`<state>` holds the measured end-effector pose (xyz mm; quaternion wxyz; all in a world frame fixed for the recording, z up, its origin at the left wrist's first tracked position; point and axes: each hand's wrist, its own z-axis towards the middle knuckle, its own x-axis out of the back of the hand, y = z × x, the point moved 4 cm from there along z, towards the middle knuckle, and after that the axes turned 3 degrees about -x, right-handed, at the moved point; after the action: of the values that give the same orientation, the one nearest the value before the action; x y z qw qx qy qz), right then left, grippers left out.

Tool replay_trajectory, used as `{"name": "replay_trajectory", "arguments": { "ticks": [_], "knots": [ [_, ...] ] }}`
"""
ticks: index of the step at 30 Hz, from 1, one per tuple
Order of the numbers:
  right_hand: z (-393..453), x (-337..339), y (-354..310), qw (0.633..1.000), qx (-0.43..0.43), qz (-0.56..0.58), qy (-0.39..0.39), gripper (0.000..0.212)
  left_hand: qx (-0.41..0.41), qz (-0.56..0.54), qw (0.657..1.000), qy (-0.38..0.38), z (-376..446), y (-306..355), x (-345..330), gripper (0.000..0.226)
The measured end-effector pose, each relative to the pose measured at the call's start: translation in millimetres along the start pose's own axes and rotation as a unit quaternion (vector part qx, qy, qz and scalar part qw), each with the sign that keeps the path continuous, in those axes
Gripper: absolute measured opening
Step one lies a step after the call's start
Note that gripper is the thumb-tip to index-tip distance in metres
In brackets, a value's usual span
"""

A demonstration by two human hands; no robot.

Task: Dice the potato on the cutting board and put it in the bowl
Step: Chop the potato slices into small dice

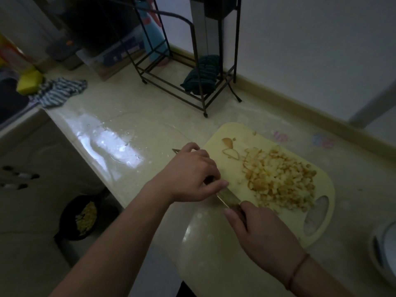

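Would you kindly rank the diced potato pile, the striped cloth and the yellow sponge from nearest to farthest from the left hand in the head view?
1. Diced potato pile: on the cutting board, just right of the left hand.
2. Striped cloth: far left on the counter.
3. Yellow sponge: beyond the cloth, at the left edge.

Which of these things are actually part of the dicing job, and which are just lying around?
In use: diced potato, cutting board, knife, left hand, right hand.

Lying about: striped cloth, yellow sponge, wire rack, dark folded cloth. No bowl clearly in view.
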<state>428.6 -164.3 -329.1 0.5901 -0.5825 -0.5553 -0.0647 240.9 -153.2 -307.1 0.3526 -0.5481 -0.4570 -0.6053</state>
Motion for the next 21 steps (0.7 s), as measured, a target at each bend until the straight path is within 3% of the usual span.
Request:
{"name": "replay_trajectory", "arguments": {
  "ticks": [6, 8, 10, 12, 13, 14, 15, 17, 19, 21],
  "knots": [
    [0.5, -3.3, -2.5, 1.000, -0.001, -0.009, -0.005, 0.042, 0.008, 0.061, 0.992, -0.108, 10.5, 7.6, -4.6, 0.072],
    [-0.5, -2.3, -1.3, 1.000, -0.002, 0.004, -0.002, 0.045, -0.013, 0.023, 0.997, -0.068, 12.9, 5.6, 4.1, 0.067],
    [-2.9, 2.1, -0.3, 1.000, -0.005, 0.023, 0.000, 0.054, -0.019, -0.046, 0.994, 0.102, 9.0, -7.5, 23.4, 0.048],
    [-5.8, 9.9, 4.8, 0.996, -0.017, 0.082, -0.002, 0.061, 0.043, -0.114, 0.928, 0.352, -9.9, -34.1, 45.6, 0.035],
    [-8.0, 14.6, 8.1, 0.992, -0.028, 0.121, -0.004, 0.063, 0.093, -0.127, 0.884, 0.439, -22.1, -47.1, 51.0, 0.031],
    [-10.4, 19.8, 11.1, 0.986, -0.044, 0.162, -0.009, 0.066, 0.128, -0.121, 0.861, 0.477, -31.6, -56.9, 50.4, 0.026],
    [-13.1, 25.6, 13.2, 0.975, -0.066, 0.212, -0.015, 0.066, 0.134, -0.100, 0.868, 0.467, -35.2, -60.9, 45.8, 0.020],
    [-18.5, 35.2, 17.7, 0.934, -0.138, 0.328, -0.032, 0.059, 0.054, -0.075, 0.938, 0.335, -27.9, -53.4, 25.1, 0.016],
    [-20.6, 41.5, 23.3, 0.895, -0.190, 0.401, -0.046, 0.050, -0.030, -0.070, 0.987, 0.144, -16.1, -39.3, -2.4, 0.037],
    [-21.3, 44.6, 28.6, 0.881, -0.206, 0.422, -0.051, 0.049, -0.062, -0.063, 0.996, 0.014, -7.8, -27.4, -23.4, 0.055]
  ]
}}
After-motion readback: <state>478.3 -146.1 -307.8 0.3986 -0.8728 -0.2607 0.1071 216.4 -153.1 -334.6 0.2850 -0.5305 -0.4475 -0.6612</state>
